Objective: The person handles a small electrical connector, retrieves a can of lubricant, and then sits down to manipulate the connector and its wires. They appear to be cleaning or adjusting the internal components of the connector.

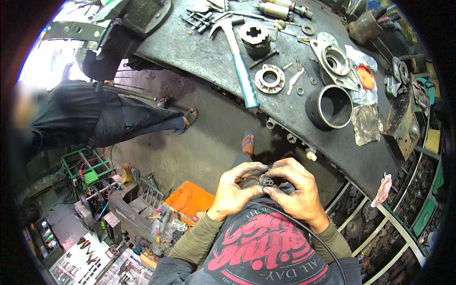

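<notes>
Close in front of my shirt, my left hand (237, 189) and my right hand (295, 187) hold a small dark metal part (265, 180) between them. It looks round and ridged, like a small gear or splined piece; its exact kind is hard to make out. Fingers and thumbs of both hands pinch it from either side, hiding part of it. A dark cloth or glove-like bundle (286, 187) shows by my right fingers. Beyond my hands, on the workbench (190, 50), lie a claw hammer (239, 66) with a blue handle, a flanged ring (270, 79) and a black cylinder (329, 107).
A splined black housing (255, 38), a metal bracket housing (335, 61) and several small fasteners lie on the bench. Another person (95, 114) stands at the left. An orange panel (190, 202) and tools are at lower left; a parts rack (380, 237) stands at right.
</notes>
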{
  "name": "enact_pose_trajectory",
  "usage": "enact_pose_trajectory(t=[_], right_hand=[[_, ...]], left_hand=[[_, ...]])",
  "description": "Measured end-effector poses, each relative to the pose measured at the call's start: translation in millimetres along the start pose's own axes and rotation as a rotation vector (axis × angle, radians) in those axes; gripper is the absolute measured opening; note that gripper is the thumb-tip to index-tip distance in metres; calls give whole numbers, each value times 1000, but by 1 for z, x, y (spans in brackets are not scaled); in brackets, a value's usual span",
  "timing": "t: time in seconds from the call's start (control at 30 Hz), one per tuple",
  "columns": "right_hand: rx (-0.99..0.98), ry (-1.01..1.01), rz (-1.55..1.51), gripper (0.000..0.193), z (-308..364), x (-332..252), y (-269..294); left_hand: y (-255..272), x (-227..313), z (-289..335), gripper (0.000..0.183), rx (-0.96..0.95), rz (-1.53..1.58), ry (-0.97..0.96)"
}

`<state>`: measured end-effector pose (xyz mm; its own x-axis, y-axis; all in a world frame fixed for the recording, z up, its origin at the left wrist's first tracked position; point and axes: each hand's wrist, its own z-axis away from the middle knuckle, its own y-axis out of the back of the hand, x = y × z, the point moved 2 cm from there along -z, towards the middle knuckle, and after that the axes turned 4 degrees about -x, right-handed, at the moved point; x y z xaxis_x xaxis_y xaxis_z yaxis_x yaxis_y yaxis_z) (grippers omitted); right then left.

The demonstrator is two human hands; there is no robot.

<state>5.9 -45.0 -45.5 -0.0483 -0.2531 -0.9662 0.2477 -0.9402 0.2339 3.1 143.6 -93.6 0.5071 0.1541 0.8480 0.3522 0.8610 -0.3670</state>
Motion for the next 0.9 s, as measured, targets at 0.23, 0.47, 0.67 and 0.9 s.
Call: enact_pose_trajectory(t=[0.23,0.47,0.67,0.9], right_hand=[[-29,4,-54,31,-2,2,12],[-275,7,-206,29,-1,44,39],[-452,18,-200,28,1,73,68],[-517,-35,-205,28,-1,87,82]], left_hand=[[-9,9,-5,58,49,-28,7],[-52,-16,10,56,289,-43,64],[-92,-46,10,56,412,6,129],[-112,-55,-2,56,456,55,185]])
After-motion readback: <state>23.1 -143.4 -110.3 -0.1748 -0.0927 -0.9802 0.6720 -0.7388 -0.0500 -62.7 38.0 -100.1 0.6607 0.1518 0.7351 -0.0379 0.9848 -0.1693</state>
